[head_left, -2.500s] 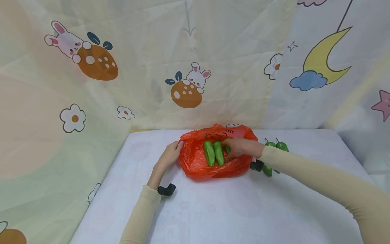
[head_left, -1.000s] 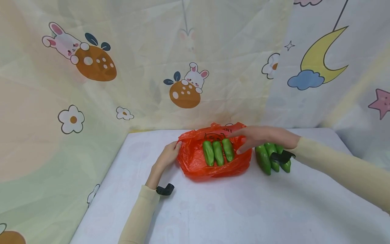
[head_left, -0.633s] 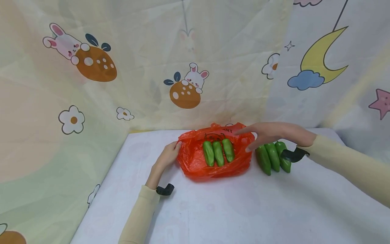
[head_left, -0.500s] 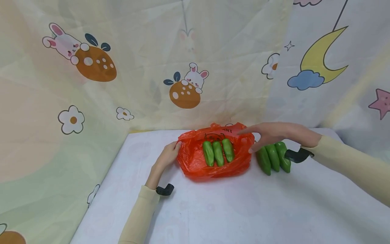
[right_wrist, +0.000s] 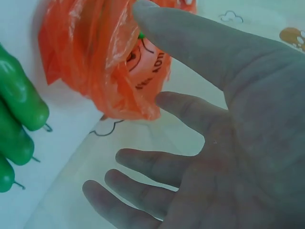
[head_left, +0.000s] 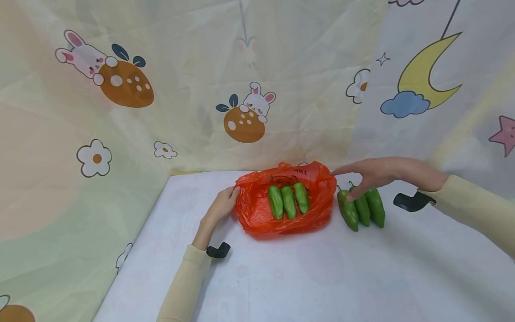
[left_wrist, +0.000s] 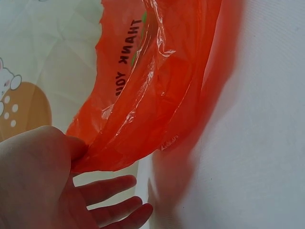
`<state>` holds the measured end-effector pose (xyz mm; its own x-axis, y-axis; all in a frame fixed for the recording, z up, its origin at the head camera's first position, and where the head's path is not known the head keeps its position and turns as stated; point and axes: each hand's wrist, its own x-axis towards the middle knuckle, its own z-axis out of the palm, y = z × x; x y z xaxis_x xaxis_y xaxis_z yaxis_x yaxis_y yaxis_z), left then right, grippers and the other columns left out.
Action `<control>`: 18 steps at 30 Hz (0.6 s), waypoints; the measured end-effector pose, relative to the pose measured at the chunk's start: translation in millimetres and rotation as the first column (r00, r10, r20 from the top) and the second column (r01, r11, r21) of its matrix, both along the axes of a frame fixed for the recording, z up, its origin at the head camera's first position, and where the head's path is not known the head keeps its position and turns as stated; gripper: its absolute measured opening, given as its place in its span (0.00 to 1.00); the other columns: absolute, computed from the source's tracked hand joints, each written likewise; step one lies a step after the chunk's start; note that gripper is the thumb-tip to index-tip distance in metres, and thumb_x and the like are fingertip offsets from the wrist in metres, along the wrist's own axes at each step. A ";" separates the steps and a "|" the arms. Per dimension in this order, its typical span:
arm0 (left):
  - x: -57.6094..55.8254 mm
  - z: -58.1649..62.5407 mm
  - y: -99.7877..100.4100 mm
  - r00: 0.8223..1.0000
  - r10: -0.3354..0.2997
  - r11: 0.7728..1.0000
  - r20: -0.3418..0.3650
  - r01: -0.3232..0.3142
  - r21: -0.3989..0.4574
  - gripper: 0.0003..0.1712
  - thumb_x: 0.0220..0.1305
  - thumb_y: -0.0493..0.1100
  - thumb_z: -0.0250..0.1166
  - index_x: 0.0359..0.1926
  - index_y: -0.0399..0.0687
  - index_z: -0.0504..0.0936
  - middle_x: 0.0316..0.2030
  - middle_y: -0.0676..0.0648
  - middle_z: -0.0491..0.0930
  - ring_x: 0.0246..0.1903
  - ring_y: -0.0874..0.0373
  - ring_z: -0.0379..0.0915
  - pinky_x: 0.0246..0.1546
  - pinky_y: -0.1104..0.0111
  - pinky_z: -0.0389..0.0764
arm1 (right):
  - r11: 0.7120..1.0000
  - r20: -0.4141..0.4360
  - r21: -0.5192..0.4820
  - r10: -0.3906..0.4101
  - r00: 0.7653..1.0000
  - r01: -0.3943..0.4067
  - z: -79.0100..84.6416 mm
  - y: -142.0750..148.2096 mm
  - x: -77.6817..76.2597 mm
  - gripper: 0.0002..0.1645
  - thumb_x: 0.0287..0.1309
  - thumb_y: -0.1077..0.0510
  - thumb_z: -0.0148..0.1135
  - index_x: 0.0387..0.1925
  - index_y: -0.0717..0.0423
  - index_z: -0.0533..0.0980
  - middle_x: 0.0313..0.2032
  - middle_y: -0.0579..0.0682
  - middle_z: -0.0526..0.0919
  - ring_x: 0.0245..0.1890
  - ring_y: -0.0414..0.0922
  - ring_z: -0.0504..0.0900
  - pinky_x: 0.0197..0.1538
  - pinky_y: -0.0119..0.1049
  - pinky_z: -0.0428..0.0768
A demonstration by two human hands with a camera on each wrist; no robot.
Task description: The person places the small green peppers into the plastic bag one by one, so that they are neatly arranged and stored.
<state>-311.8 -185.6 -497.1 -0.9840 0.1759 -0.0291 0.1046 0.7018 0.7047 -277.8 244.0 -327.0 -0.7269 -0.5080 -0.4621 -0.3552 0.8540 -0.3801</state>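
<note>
A red plastic bag [head_left: 257, 219] lies on the table with its mouth spread, and three green peppers [head_left: 288, 202] rest side by side inside. My left hand [head_left: 223, 203] pinches the bag's left edge between thumb and forefinger; its other fingers stay extended in the left wrist view. Three more green peppers [head_left: 348, 210] lie in a row just right of the bag. Above them hovers my right hand [head_left: 376, 173], fingers spread and holding nothing. In the right wrist view its palm [right_wrist: 228, 143] shows bare, and a gap separates it from the peppers.
The white table [head_left: 281, 277] stretches toward the front. Behind it hangs a printed cloth [head_left: 306, 89] with rabbits and a moon, close to the bag's back edge. Dark wrist-camera mounts [head_left: 218, 250] sit on both wrists.
My right hand has come out of the bag, leaving the third pepper inside, and moved right over the peppers on the table. The left hand keeps its hold on the bag.
</note>
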 end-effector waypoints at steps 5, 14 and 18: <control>1.0 0.2 -0.2 1.000 0.000 1.000 0.010 0.000 0.010 0.26 0.80 0.57 0.44 0.60 0.46 0.78 0.36 0.47 0.80 0.38 0.53 0.74 0.44 0.63 0.78 | 0.999 0.015 0.026 -0.024 1.000 0.024 -4.3 8.7 -0.3 0.58 0.48 0.35 0.75 0.75 0.50 0.61 0.72 0.65 0.64 0.68 0.69 0.63 0.58 0.69 0.73; 1.0 -0.9 -0.1 1.000 0.009 1.000 0.000 -0.009 0.003 0.26 0.80 0.57 0.44 0.58 0.45 0.79 0.36 0.46 0.79 0.39 0.53 0.74 0.44 0.61 0.77 | 0.997 0.021 0.066 -0.040 0.999 0.038 -20.1 34.8 -3.7 0.56 0.50 0.35 0.73 0.74 0.52 0.63 0.70 0.68 0.65 0.65 0.70 0.65 0.56 0.69 0.74; 1.4 0.2 1.8 1.000 0.011 1.000 0.006 -0.011 0.002 0.27 0.80 0.57 0.44 0.60 0.46 0.78 0.38 0.47 0.80 0.41 0.52 0.74 0.47 0.60 0.78 | 0.995 0.036 0.089 -0.053 0.998 0.050 -32.3 49.2 -8.4 0.54 0.51 0.36 0.73 0.73 0.55 0.63 0.68 0.70 0.66 0.64 0.71 0.65 0.57 0.69 0.73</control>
